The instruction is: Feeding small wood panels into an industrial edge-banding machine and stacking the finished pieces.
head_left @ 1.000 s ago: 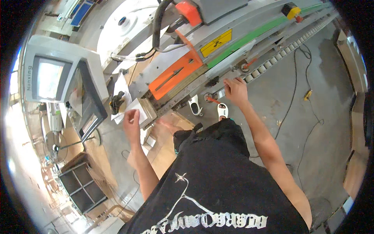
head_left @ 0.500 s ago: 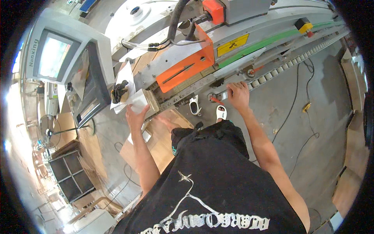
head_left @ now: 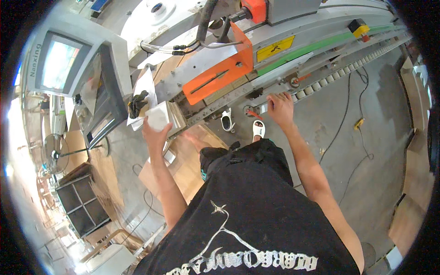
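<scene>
My left hand is at the near edge of a small stack of pale panels. Its thumb and fingers are spread apart against the white top panel. A dark work glove lies just beyond, on white sheets. Over the front edge of the machine, my right hand has its fingers curled in, and nothing shows in them. An orange-red lever is close to its left side.
An orange guard rises from the machine beyond the stack. At left stands a control screen. Along the front, a roller rail runs right. Brown boards lie below; black cables cross the floor.
My left hand has shifted slightly left and away from me along the panel edge, its thumb and fingers wider apart. My right hand stays nearly still, curled.
</scene>
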{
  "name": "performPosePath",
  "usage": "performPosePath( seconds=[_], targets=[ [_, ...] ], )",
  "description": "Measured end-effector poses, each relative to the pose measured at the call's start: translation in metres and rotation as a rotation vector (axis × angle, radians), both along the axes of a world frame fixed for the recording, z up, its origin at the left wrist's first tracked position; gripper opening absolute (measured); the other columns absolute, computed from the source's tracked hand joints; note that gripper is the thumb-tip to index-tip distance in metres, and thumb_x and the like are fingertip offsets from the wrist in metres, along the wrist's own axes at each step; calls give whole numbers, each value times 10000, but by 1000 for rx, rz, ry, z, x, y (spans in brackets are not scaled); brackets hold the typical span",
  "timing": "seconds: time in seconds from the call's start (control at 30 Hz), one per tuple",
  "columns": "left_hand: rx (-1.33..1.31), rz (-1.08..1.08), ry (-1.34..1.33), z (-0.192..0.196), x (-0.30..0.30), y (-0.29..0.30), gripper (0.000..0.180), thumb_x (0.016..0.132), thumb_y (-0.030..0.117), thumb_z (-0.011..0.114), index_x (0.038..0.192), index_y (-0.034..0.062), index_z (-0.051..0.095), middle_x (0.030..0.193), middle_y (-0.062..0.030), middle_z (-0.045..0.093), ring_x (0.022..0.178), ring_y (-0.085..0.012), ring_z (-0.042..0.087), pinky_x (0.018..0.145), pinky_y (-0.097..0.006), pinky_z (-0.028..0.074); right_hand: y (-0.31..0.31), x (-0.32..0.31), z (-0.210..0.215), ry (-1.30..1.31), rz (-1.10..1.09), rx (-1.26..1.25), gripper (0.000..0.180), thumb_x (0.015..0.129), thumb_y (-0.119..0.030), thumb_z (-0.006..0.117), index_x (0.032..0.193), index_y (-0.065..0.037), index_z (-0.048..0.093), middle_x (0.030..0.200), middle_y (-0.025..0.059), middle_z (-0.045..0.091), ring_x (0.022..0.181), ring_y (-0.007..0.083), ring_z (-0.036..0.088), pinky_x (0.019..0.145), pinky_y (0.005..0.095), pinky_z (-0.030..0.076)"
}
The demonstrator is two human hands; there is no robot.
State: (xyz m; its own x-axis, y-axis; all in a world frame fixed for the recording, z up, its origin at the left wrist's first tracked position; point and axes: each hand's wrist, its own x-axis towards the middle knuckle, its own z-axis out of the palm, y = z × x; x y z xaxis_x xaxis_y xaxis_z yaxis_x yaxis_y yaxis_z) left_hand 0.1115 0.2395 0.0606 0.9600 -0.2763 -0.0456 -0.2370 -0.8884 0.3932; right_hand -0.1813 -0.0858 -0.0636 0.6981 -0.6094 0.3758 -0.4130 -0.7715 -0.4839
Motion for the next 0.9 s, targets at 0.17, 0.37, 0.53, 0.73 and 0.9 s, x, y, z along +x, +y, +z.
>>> performPosePath(
  seconds=[0.17, 0.37, 0.53, 0.73, 0.9],
  targets=[
    [20, -195, 88, 42, -38, -17, 944, 639, 404, 833, 1381, 23, 391, 1352, -238, 441, 1254, -373, 437, 1050, -431, 366, 0, -1, 2, 14, -13, 17, 72, 761, -92, 604, 822, -81, 641, 785, 89, 663, 766, 281, 625, 853, 436, 437],
    [-52, -408, 236, 44, -120, -60, 893, 644, 396, 825, 1341, 4, 426, 1277, -209, 502, 1207, -355, 485, 1016, -427, 400, 12, 11, 12, -68, -15, 370, 107, 834, -139, 596, 892, -77, 661, 808, 107, 684, 757, 296, 656, 792, 409, 489],
    [31, -380, 105, 7, -126, -85, 861, 657, 428, 798, 1340, 44, 440, 1304, -221, 469, 1205, -392, 474, 1009, -457, 401, 57, 30, 38, -75, 124, 919, 171, 859, -191, 590, 949, -64, 659, 852, 141, 693, 814, 304, 679, 707, 363, 528],
    [23, -243, -15, -44, -96, -108, 843, 707, 478, 741, 1358, 43, 429, 1381, -245, 400, 1286, -395, 396, 1031, -474, 369, 110, 62, 35, -2, 433, 992, 236, 844, -183, 548, 997, -38, 655, 875, 169, 687, 812, 295, 681, 734, 370, 521],
    [5, -276, -11, -50, -88, -96, 745, 765, 450, 701, 1339, 32, 473, 1376, -231, 431, 1279, -390, 408, 1030, -457, 370, 127, 82, 33, 0, 561, 1181, 269, 848, -95, 518, 1072, 2, 631, 1034, 114, 676, 949, 184, 635, 863, 330, 487]
  ],
)
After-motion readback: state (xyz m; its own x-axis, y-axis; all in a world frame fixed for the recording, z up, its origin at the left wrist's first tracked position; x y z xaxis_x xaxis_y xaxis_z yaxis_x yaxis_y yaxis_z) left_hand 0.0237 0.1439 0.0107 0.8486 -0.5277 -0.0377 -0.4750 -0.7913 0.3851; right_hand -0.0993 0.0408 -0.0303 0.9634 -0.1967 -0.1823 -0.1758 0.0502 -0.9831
